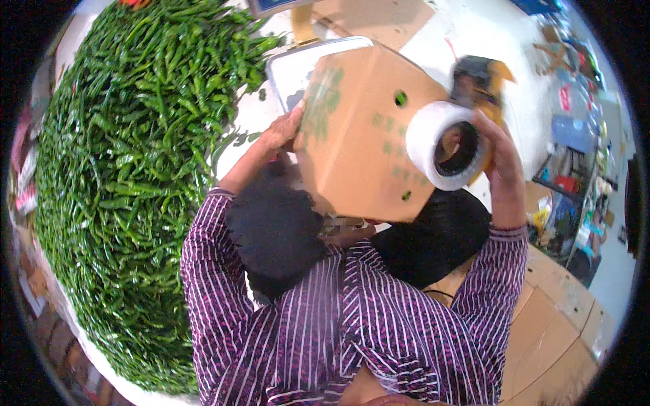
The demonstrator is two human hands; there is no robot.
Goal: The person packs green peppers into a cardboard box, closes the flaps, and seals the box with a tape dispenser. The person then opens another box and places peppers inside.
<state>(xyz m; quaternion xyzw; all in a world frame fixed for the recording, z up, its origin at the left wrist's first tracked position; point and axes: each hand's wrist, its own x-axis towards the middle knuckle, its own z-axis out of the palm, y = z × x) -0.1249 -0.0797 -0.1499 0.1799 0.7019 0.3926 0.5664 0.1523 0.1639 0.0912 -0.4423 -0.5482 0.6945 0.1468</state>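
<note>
A closed cardboard box (350,137) with green printing and round vent holes is tilted in front of my knees. Green shows through its upper hole. My left hand (285,128) grips the box's left edge; the fingertips are partly hidden. In my right hand (500,147) is a large roll of clear packing tape (424,134), its dark core facing me, at the right side of the box. Yellow shows behind the roll, but I cannot tell whether it belongs to a dispenser.
A big heap of long green chili peppers (137,193) spreads along my left. Beyond the box are a platform scale (284,66) and its yellow post (303,23). A blurred black-and-yellow object (475,78) stands past the tape. Flattened cardboard (548,325) and a cluttered shelf (563,172) lie to the right.
</note>
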